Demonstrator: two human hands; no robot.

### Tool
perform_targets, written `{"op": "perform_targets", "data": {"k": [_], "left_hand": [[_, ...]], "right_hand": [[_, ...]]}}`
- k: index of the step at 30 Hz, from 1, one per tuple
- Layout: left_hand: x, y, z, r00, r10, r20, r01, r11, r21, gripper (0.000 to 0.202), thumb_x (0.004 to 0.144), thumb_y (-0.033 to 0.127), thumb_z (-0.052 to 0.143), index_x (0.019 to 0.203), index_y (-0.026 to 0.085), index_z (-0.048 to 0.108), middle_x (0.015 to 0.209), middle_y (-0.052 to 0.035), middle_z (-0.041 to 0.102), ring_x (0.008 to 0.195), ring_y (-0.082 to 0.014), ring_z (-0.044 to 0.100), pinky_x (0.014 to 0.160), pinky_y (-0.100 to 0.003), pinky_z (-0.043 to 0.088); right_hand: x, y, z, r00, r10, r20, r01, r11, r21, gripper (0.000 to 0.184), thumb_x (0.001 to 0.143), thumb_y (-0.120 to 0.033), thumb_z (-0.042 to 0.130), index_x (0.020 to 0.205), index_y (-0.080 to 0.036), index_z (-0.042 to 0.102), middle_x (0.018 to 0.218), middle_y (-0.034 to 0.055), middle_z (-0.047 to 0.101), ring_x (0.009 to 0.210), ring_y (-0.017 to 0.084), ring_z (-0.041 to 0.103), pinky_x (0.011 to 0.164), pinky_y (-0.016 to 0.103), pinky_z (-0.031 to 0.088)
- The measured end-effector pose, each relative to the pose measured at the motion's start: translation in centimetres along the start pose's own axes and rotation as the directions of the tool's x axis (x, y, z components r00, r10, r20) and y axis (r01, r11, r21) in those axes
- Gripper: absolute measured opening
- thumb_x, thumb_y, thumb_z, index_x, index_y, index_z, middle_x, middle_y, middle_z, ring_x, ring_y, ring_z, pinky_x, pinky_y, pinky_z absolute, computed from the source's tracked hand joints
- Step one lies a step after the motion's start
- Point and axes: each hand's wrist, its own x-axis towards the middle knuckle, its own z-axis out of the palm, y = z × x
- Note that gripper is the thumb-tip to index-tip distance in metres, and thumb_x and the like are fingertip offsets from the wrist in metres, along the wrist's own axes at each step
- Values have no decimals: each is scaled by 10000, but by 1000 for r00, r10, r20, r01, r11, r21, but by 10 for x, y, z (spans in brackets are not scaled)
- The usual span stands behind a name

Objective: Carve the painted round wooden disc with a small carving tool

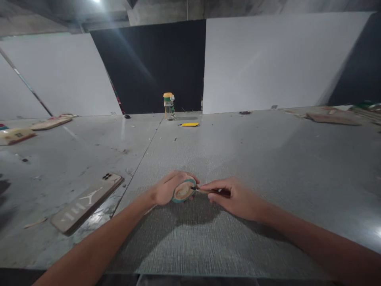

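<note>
Low over the grey counter (238, 151), close in front of me, my left hand (166, 192) is wrapped around a small round teal-rimmed piece (183, 191), its flat face turned toward my right hand (235, 198). That hand pinches a thin dark tool (218, 192), tip touching the piece's edge; it may be a blade, but it is too blurred to tell. A phone case (86, 202) lies to my left.

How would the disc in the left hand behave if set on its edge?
The disc looks round with a teal rim, so on edge it would probably roll or fall flat. It fits inside the left hand, so it is likely light. Its outline shows no bend under the fingers, so it seems stiff.
</note>
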Motion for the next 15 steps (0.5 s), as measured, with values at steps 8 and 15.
{"op": "perform_targets", "data": {"k": [8,15], "left_hand": [[1,3,-2,997,-24,78,28,998,-51,508,850,530,445,953,80,658,748,-121,661,636,-188,647,515,-231,497],[3,8,-7,991,-25,134,43,990,-133,433,867,481,441,948,109,648,831,-106,651,663,-197,647,532,-254,485]], "right_hand": [[1,-2,-1,999,-28,15,29,999,-26,335,853,-181,544,1147,-183,705,821,53,736,644,135,600,559,233,424],[2,-5,-3,999,-34,5,34,999,-18,338,857,-187,546,1161,-190,694,824,48,749,687,153,641,602,249,475]]}}
